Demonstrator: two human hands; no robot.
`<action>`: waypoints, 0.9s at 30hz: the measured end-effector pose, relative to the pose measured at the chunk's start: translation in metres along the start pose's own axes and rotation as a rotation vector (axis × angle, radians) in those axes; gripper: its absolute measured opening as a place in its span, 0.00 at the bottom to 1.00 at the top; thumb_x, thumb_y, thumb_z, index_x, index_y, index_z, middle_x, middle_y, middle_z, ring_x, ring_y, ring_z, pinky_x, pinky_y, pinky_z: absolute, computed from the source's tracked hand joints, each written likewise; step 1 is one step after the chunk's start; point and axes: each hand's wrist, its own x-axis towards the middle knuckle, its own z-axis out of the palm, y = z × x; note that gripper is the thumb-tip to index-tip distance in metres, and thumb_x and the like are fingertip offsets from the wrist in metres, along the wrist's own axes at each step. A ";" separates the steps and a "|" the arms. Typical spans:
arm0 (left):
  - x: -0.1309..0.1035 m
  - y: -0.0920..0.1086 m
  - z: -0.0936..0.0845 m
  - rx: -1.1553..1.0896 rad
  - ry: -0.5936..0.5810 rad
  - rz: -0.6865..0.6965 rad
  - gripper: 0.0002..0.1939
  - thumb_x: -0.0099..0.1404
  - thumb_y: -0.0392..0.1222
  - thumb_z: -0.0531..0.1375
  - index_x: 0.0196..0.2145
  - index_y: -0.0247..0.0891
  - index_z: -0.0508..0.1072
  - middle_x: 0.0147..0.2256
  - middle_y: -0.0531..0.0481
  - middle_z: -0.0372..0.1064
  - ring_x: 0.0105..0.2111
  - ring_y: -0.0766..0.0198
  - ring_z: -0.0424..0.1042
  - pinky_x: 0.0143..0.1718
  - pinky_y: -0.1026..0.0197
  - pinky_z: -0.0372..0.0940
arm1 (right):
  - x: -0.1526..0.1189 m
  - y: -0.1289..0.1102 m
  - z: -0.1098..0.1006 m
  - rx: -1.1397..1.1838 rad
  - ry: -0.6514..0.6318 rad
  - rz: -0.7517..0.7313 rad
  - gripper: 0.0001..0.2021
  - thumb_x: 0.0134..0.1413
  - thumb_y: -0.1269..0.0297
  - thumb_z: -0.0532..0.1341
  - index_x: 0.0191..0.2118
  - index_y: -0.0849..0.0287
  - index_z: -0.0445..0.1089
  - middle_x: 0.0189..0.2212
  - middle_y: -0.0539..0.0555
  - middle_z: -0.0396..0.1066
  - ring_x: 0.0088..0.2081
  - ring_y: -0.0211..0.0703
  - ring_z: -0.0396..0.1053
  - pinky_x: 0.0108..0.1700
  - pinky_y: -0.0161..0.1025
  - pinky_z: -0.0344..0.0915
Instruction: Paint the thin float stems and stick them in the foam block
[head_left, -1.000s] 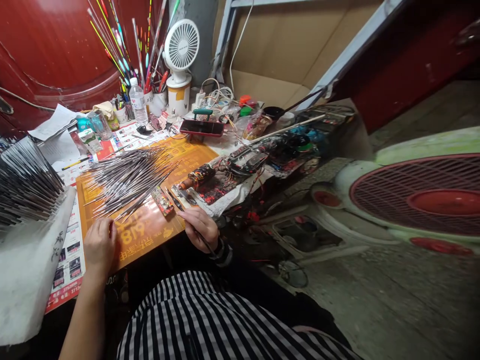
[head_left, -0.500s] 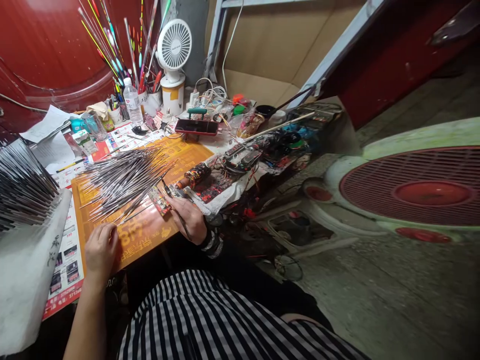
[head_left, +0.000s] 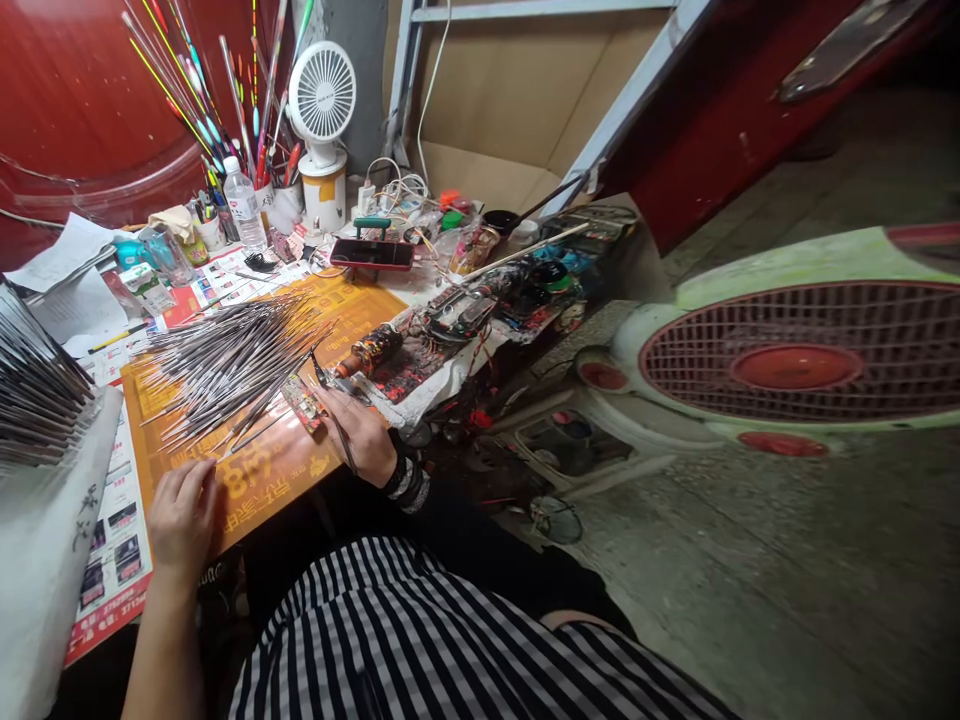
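My left hand (head_left: 182, 508) rests at the front edge of an orange printed sheet (head_left: 300, 470), fingers curled together. A thin stick (head_left: 262, 432) runs from its fingertips toward the right; the grip itself is partly hidden. A large heap of thin grey-brown sticks (head_left: 217, 370) lies just beyond. My right hand (head_left: 364, 440) is closed on a slim dark brush-like tool (head_left: 343, 440), its handle slanting back between thumb and fingers. Under its fingertips is a small paint-smeared card (head_left: 304, 402).
At left, a white foam block (head_left: 45, 540) holds many upright sticks. Behind stand a water bottle (head_left: 244, 205), a white fan (head_left: 322, 95) and a phone (head_left: 371, 254). Paint-stained clutter (head_left: 457, 315) covers the table's right side. A green-and-red floor fan (head_left: 795, 370) stands at right.
The view has swung right, so the scene sits farther left. My left fingers have straightened a little and meet the thin stick's near end. My right hand keeps its grip by the card.
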 end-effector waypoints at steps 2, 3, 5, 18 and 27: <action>0.001 0.002 -0.001 0.005 -0.004 0.001 0.11 0.69 0.37 0.59 0.48 0.40 0.73 0.40 0.45 0.75 0.39 0.58 0.73 0.46 0.56 0.69 | 0.000 0.000 0.001 -0.001 0.008 0.000 0.27 0.68 0.72 0.53 0.70 0.57 0.53 0.61 0.59 0.69 0.63 0.48 0.67 0.65 0.49 0.68; 0.002 0.002 -0.001 0.005 -0.009 -0.002 0.11 0.69 0.37 0.59 0.48 0.40 0.74 0.40 0.45 0.75 0.39 0.58 0.73 0.45 0.56 0.69 | 0.000 0.000 0.001 -0.001 0.016 -0.003 0.28 0.68 0.72 0.53 0.70 0.58 0.53 0.61 0.60 0.69 0.62 0.48 0.68 0.65 0.49 0.68; 0.003 0.004 0.000 0.000 -0.019 -0.018 0.10 0.69 0.38 0.58 0.47 0.41 0.74 0.40 0.45 0.75 0.39 0.58 0.73 0.45 0.56 0.69 | 0.000 0.000 0.002 0.001 0.034 -0.012 0.28 0.68 0.73 0.53 0.70 0.58 0.53 0.60 0.60 0.69 0.62 0.48 0.68 0.64 0.49 0.69; 0.002 0.023 0.007 -0.072 -0.133 -0.231 0.13 0.73 0.44 0.53 0.41 0.42 0.77 0.39 0.45 0.76 0.39 0.58 0.72 0.45 0.56 0.66 | -0.037 -0.040 0.004 0.218 0.074 -0.184 0.27 0.64 0.75 0.54 0.68 0.59 0.58 0.48 0.62 0.77 0.49 0.50 0.76 0.49 0.50 0.77; 0.002 0.027 0.005 -0.100 -0.165 -0.262 0.14 0.73 0.43 0.52 0.41 0.41 0.77 0.39 0.45 0.76 0.40 0.59 0.71 0.46 0.56 0.66 | -0.064 -0.072 0.035 0.320 -0.102 -0.278 0.28 0.63 0.75 0.55 0.68 0.61 0.57 0.48 0.63 0.77 0.50 0.50 0.75 0.49 0.49 0.77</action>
